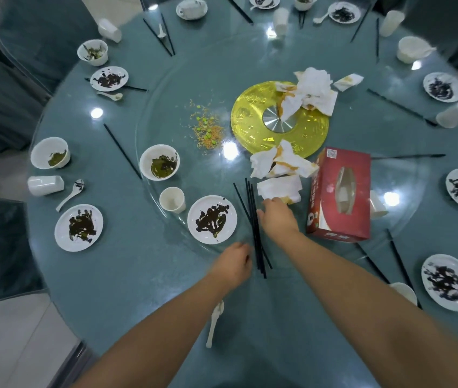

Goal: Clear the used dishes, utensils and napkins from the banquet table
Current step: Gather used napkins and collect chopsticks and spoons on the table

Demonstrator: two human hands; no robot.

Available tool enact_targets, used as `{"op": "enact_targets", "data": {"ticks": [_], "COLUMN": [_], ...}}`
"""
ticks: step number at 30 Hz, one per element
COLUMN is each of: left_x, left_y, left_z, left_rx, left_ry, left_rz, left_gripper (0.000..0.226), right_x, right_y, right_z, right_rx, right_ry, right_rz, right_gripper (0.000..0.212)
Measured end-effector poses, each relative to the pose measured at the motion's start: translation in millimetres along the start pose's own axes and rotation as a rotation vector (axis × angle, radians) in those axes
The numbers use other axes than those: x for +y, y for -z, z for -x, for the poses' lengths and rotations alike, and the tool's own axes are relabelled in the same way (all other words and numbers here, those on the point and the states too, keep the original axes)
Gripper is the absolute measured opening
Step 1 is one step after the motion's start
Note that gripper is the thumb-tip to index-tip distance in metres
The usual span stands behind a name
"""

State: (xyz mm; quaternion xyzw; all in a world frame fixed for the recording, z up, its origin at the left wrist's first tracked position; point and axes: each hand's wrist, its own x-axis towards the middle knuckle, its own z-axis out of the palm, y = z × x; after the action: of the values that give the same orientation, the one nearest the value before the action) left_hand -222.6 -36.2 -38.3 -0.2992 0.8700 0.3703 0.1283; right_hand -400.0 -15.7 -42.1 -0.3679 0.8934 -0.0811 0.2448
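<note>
Right hand (276, 217) grips bundled thin black chopsticks (254, 219); left hand (234, 263) loosely curled, touching them

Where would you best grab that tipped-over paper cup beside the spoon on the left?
Wrap the fingers around the middle of the paper cup from above. It lies on its side, so its round wall faces up, and the spoon lies apart from it.

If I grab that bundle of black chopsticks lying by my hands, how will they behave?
The black chopsticks look thin, stiff and probably light. They lie loose and slightly fanned on the glass turntable, so they will likely slide or roll and splay apart unless gripped together.
</note>
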Motion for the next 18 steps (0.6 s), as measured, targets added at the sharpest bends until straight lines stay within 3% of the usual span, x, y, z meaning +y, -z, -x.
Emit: {"op": "enact_targets", "data": {"ticks": [3, 7, 18], "left_x": [11, 19, 12], "left_y": [-5, -7, -6], "left_z": [-8, -19, -35], "left_rx": [-0.005, 0.000, -0.011], "left_ry": [-0.051, -0.083, -0.079], "left_rz": [-0.006, -0.017, -0.105], "left_gripper": [0.040, 0.038, 0.039], "right_x": [9, 20, 16], "right_y": [10, 13, 43], "right_z": [-11, -27, -100], "right_rx": [-0.027, -0.195, -0.166], "right_ry": [0.026, 0.027, 0.012], "right_rz": [0.103, 0.219, 0.080], "right_gripper": [0.031, 0.033, 0.054]}}
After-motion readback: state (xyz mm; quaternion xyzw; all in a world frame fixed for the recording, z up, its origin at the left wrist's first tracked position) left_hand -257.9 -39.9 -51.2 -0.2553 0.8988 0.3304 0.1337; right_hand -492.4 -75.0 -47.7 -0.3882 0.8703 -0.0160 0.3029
